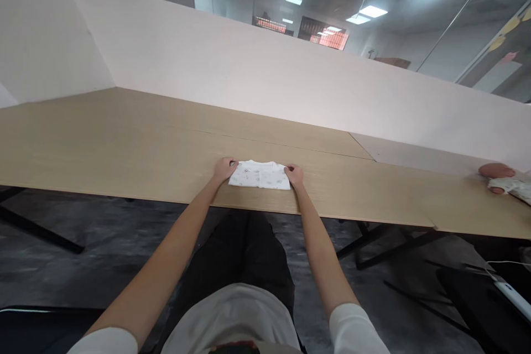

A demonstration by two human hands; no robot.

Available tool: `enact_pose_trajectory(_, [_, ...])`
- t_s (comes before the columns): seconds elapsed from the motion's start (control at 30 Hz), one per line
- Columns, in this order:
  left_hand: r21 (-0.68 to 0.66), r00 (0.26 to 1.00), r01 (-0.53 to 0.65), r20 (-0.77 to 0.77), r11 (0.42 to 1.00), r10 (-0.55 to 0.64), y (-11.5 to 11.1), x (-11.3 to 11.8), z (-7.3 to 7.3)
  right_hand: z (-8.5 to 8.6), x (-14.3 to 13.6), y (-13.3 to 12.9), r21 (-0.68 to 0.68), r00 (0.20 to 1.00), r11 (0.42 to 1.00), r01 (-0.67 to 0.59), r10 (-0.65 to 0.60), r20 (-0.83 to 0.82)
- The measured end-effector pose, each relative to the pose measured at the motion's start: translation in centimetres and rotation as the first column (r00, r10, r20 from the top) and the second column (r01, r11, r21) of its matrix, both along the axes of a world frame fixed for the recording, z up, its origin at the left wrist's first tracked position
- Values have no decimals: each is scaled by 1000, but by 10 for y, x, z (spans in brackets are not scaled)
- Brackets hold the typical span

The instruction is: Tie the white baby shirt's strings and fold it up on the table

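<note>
A small white baby garment (pixel 260 175) with a faint scattered print lies folded on the wooden table (pixel 145 149), close to the front edge. Its neckline faces the wall. At its upper left corner, my left hand (pixel 225 168) pinches the cloth between thumb and fingers. My right hand (pixel 294 174) grips the opposite upper corner in the same way. A crease runs down the middle of the cloth.
On the far right of the table lies a doll (pixel 498 171) in white clothing, partly cut off by the frame. A white wall (pixel 249 66) with glass above closes the back. Dark chairs (pixel 477 298) and a power strip (pixel 512 294) are below right.
</note>
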State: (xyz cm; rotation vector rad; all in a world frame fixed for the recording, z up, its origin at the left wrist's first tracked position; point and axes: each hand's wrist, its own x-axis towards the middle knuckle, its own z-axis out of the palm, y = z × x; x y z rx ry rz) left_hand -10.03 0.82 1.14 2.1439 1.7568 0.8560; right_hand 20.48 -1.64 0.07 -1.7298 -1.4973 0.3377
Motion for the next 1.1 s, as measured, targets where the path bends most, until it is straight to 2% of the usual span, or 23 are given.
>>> enact_pose_trajectory(0.2, [-26, 998, -5, 64, 1000, 7, 1, 0, -2, 3, -1, -2, 1, 1000, 1000, -6, 6, -19])
enact_pose_trajectory(0.3, [10, 974, -69, 216, 998, 66, 2, -1, -4, 3, -2, -3, 28, 999, 1000, 7, -6, -47])
enact_pose_trajectory(0.4, [99, 914, -187, 381, 977, 136, 5, -4, -8, 3, -1, -4, 80, 996, 996, 43, -37, -82])
enact_pose_trajectory(0.5, [96, 886, -210, 440, 973, 147, 7, -6, -11, 3, 0, -5, 92, 994, 993, 78, -70, -88])
enact_pose_trajectory(0.77, [-6, 928, -154, 343, 988, 146, 3, -5, -6, 4, 0, -5, 61, 993, 994, 86, -81, -81])
enact_pose_trajectory(0.97, [-19, 975, 5, 223, 1000, -1, -1, -5, 0, 5, 0, -4, 24, 1000, 1000, 11, -11, 3])
enact_pose_trajectory(1.1, [-34, 986, 26, 166, 999, -20, -3, -5, 1, 4, 0, -2, -9, 996, 1000, -2, 3, 90])
